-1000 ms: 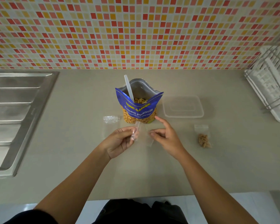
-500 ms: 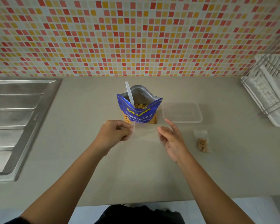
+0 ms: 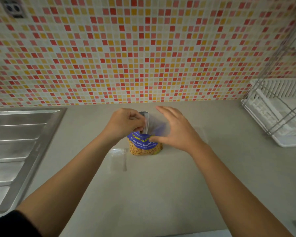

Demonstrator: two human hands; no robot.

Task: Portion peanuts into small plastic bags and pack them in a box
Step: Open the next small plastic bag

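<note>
Left hand (image 3: 125, 124) pinching blurred bag (image 3: 158, 128), pouch (image 3: 144, 147) half-hidden

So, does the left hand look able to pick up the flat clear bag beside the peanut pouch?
Probably not yet: the left hand pinches another small bag over the peanut pouch, though the flat bag lies uncovered.

You've got one peanut pouch (image 3: 144, 147), two small clear bags (image 3: 158, 128) (image 3: 118, 159), one dish rack (image 3: 277, 113), one sink (image 3: 24, 134) and one wall socket (image 3: 14, 9) in sight.

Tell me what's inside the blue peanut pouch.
Peanuts show through the blue pouch's clear lower window. The left hand, right hand and a clear plastic bag cover its mouth, hiding the rest.
</note>
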